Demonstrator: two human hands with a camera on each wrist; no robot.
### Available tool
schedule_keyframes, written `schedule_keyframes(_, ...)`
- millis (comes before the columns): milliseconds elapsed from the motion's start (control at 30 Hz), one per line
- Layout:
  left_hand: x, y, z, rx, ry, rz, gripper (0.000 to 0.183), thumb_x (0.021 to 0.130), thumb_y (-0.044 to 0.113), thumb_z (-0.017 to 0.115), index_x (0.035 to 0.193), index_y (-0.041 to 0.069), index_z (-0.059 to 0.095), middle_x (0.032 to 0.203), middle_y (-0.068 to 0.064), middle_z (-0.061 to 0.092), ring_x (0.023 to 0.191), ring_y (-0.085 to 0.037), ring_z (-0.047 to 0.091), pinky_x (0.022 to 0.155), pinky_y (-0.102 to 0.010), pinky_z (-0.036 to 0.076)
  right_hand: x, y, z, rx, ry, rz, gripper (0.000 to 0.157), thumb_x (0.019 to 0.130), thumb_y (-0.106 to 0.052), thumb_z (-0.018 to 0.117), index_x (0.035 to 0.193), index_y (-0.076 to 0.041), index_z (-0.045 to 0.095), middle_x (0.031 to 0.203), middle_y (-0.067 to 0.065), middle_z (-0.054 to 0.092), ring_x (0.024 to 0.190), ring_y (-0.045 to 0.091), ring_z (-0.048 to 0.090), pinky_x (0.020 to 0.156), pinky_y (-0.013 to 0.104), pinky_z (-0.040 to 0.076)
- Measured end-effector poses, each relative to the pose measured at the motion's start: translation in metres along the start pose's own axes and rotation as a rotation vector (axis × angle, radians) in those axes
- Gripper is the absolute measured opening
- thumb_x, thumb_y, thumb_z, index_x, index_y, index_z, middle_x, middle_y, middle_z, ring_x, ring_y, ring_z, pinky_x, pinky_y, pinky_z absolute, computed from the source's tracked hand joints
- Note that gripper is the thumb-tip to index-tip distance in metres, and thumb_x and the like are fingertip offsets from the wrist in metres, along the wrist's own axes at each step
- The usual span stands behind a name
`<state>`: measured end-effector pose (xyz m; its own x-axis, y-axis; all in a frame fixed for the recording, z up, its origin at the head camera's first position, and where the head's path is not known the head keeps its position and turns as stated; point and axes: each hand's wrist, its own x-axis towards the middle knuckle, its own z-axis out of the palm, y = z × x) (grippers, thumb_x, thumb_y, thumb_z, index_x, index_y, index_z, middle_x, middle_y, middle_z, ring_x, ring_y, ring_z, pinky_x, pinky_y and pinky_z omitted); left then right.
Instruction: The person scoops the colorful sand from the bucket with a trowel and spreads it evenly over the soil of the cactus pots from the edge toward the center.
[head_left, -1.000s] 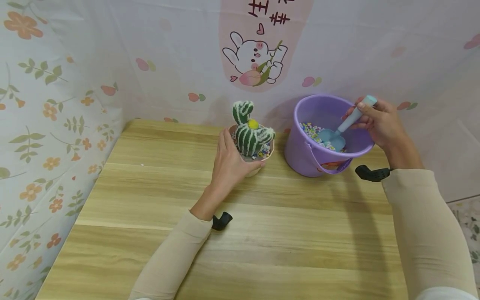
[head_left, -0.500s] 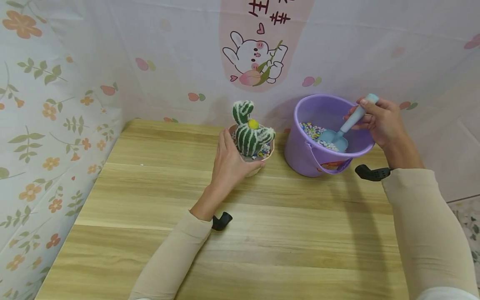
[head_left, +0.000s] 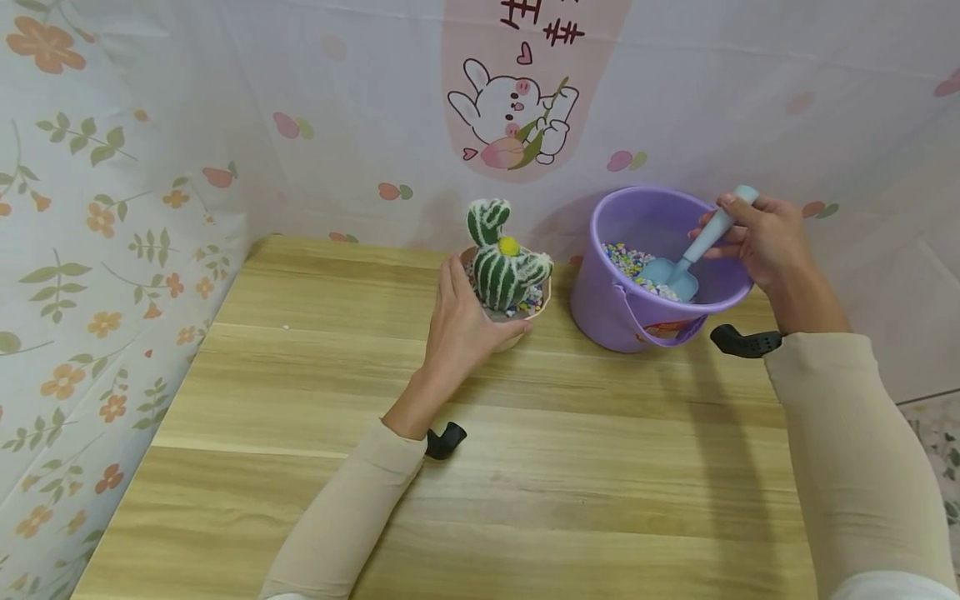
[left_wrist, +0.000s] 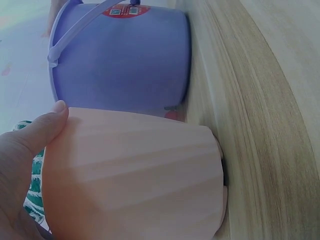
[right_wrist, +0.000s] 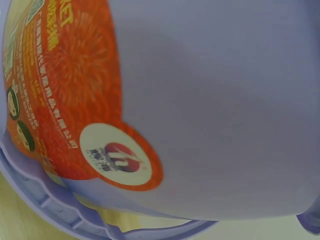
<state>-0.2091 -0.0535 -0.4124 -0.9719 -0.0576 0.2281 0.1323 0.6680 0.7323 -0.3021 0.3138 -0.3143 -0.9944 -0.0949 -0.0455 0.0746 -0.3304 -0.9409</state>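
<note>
My left hand [head_left: 461,329] grips a pale pink flowerpot [left_wrist: 135,170], fingers along its left side and thumb by the near rim. In the pot stands a knitted green-and-white cactus [head_left: 498,279] with a yellow pompom, set among small coloured pebbles. To its right is a purple bucket [head_left: 607,308], part-filled with multicoloured pebbles [head_left: 626,260]. My right hand [head_left: 768,242], over the bucket's right rim, holds a light blue toy shovel [head_left: 712,235] by its handle. The shovel's blade lies tilted down among the pebbles. The right wrist view shows only the bucket's wall and label [right_wrist: 80,90].
Both pot and bucket stand on a wooden table [head_left: 525,500], near its back edge. Behind them hangs a printed cloth [head_left: 337,100] with a rabbit drawing. A floral cloth [head_left: 90,275] borders the left side. The bucket's handle [left_wrist: 80,32] hangs down at its front.
The shovel and right hand have shifted slightly to the right within the bucket. The left hand keeps its grip on the flowerpot, and the head view has moved a touch.
</note>
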Motion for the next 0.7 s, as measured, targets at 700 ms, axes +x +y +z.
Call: schedule_keyframes(700, 0.0002, 0.0002, 0.0010, -0.006, 0.026, 0.029, 0.132, 0.058, 0.054, 0.090, 0.151, -0.002, 0.014, 0.150, -0.019, 0.025, 0.136, -0.031, 0.034, 0.109, -0.042, 0.037, 0.0036, -0.0010, -0.0041, 0.230, 0.196, -0.017, 0.013, 0.095, -0.005, 0.059, 0.097, 0.007, 0.055, 0.077, 0.027, 0.068, 0.070, 0.044, 0.070, 0.054, 0.054, 0.054)
